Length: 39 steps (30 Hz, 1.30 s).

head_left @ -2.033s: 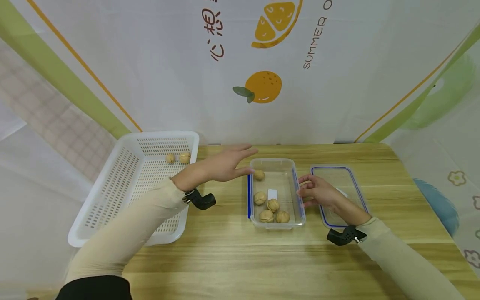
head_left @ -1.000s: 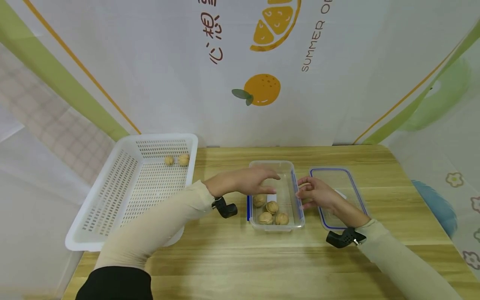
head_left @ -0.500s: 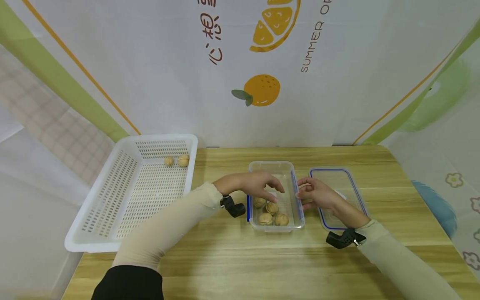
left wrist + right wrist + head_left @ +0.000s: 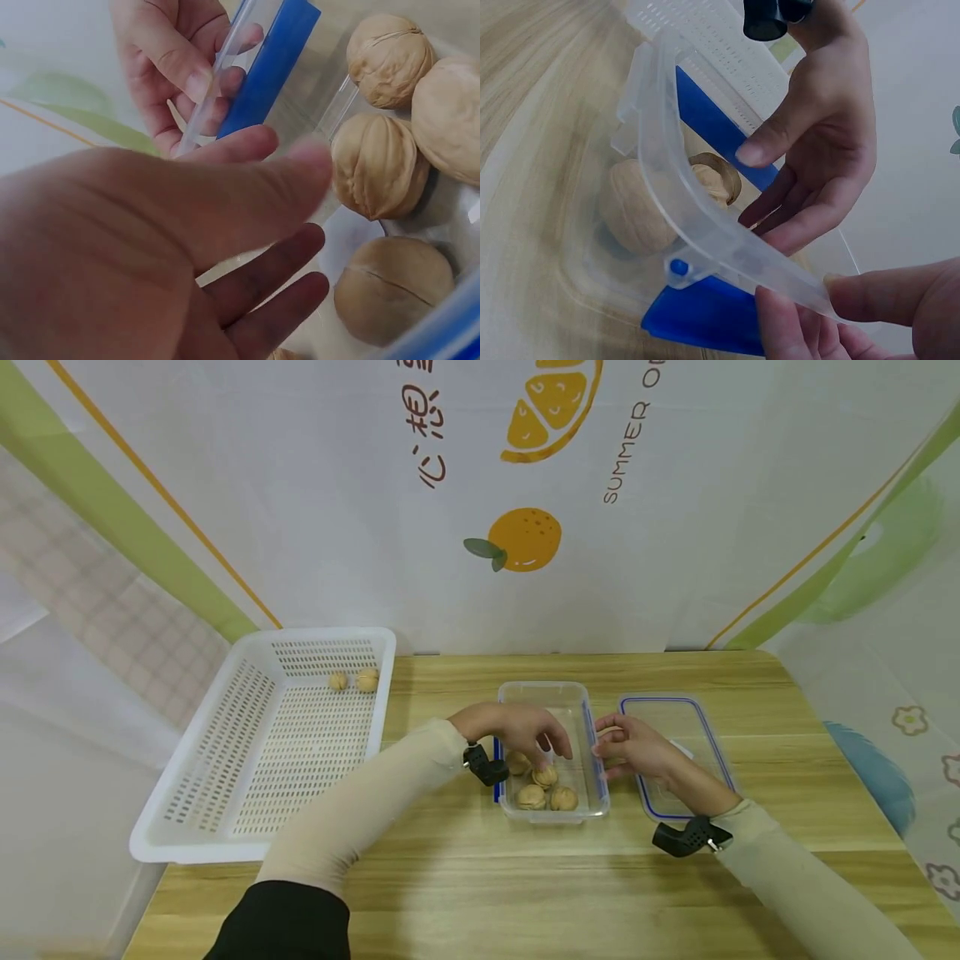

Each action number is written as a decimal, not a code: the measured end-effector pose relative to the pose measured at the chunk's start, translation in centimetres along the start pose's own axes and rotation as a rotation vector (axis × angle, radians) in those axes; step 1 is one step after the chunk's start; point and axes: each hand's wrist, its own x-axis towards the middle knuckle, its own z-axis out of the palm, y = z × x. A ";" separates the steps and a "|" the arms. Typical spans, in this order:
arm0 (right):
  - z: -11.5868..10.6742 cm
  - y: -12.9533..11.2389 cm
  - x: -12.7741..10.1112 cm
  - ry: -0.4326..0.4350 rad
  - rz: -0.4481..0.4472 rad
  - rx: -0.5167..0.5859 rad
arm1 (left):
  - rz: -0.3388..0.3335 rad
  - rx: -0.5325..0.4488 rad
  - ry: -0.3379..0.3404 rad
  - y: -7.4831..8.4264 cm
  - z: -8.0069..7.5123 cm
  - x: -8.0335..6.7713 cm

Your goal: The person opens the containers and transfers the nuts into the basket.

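A clear plastic container (image 4: 543, 687) with blue clasps sits mid-table and holds several walnuts (image 4: 531, 796) at its near end. My left hand (image 4: 551, 747) reaches down into it with fingers relaxed just above the walnuts (image 4: 379, 165), holding nothing. In the right wrist view this left hand (image 4: 761, 191) hangs open over a walnut (image 4: 634, 206). My right hand (image 4: 611, 747) pinches the container's right rim (image 4: 697, 217) between thumb and fingers. That right hand (image 4: 172, 67) also shows through the wall beside a blue clasp (image 4: 270, 67).
The container's lid (image 4: 697, 727), clear with a blue edge, lies flat just right of it. A white perforated basket (image 4: 255, 643) stands at the table's left with two walnuts (image 4: 367, 679) at its far end. A printed curtain backs the wooden table (image 4: 525, 885).
My left hand came back from the container's far end and dipped inside over the walnuts. The walnut that lay at the far end is no longer there. The right hand kept its hold.
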 end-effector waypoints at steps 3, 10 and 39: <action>0.0 0.1 0.0 0.003 0.004 0.009 | -0.011 -0.013 -0.032 0.0 0.0 0.5; -0.1 0.0 0.0 0.003 0.002 0.013 | -0.016 -0.024 -0.088 -0.2 0.3 1.5; -0.1 0.3 0.1 0.011 0.003 0.006 | -0.046 0.005 -0.091 -0.2 1.1 1.3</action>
